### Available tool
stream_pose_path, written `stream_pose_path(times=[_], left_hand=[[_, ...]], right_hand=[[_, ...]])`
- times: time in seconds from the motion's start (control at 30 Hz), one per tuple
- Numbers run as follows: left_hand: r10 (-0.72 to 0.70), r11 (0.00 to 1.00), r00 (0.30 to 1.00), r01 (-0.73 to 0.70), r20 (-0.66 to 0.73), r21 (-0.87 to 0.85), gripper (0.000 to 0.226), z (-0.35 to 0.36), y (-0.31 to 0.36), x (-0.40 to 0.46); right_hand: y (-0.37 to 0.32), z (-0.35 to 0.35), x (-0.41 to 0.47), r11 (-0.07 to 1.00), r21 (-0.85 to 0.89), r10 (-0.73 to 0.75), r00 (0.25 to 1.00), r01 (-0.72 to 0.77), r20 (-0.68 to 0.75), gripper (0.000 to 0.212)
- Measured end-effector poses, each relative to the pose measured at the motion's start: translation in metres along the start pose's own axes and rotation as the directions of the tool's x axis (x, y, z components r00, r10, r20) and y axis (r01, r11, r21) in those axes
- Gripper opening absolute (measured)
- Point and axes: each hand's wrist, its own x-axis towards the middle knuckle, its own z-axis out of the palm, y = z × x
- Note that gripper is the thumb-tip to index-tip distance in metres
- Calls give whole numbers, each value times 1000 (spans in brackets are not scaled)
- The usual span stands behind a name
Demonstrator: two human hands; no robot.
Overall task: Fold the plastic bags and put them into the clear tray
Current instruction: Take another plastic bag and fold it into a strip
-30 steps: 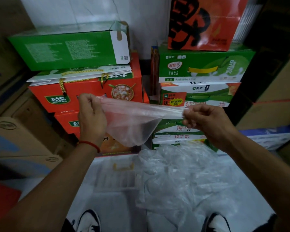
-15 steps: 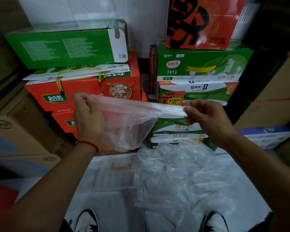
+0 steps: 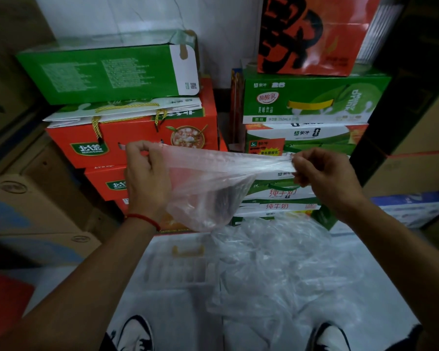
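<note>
Both hands pinch one plastic bag (image 3: 208, 183) taut in the air, left hand (image 3: 147, 183) and right hand (image 3: 325, 178) at opposite corners, probably to flatten it for folding. Below, the clear tray (image 3: 178, 269) waits left of the loose bag pile (image 3: 276, 269).

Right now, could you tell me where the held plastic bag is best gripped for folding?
Grip the plastic bag by its stretched top edge, from above at both ends. The left hand and right hand already pinch it there; that edge is pulled straight, while the body below hangs slack.
</note>
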Motion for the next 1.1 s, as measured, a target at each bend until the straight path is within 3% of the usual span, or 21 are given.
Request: stream_pose_path(times=[0.13,0.2,0.33,0.43,0.53,0.63,0.7,0.77,0.83,0.93,1.0,1.1], left_hand=[[53,994,992,-42,112,-97,10,2,4,-5],[104,989,970,-77,218,-129,10,7,8,-13],[187,980,882,-137,433,-145,5,20,22,-36],[200,970,836,-94,511,-225,6,19,30,-43],[90,972,814,54,574,-230,18,12,32,-37],[-57,963,688,229,723,-143,34,2,25,-27],[-78,973,600,221,796,-71,30,-5,12,-23],[-104,978,562,208,821,-19,27,-9,4,-21],[-142,964,565,266,813,-16,22,-9,3,-23],[-241,934,678,355,694,-23,19,-1,6,-25],[-311,907,729,420,610,-40,22,2,8,-27],[-404,849,728,524,554,-71,16,5,7,-27]], right_hand=[[-1,2,-3,955,-295,-33,999,21,-34,17],[-7,11,-7,912,-389,-125,991,132,43,33],[-30,51,-21,890,-287,-265,915,354,305,46],[-37,75,-23,954,-80,-239,891,291,386,34],[-36,76,-18,968,79,-252,896,240,366,29],[-33,66,-10,973,79,-229,923,215,309,23],[-27,57,-4,982,54,-187,946,179,266,22],[-20,50,0,986,-1,-160,962,164,223,22],[-15,47,2,957,-175,-204,965,233,167,20],[-25,48,-4,815,-399,-401,906,420,134,29],[-37,51,-15,706,-368,-517,796,605,315,41],[-40,65,-35,618,-391,-437,712,682,550,58]])
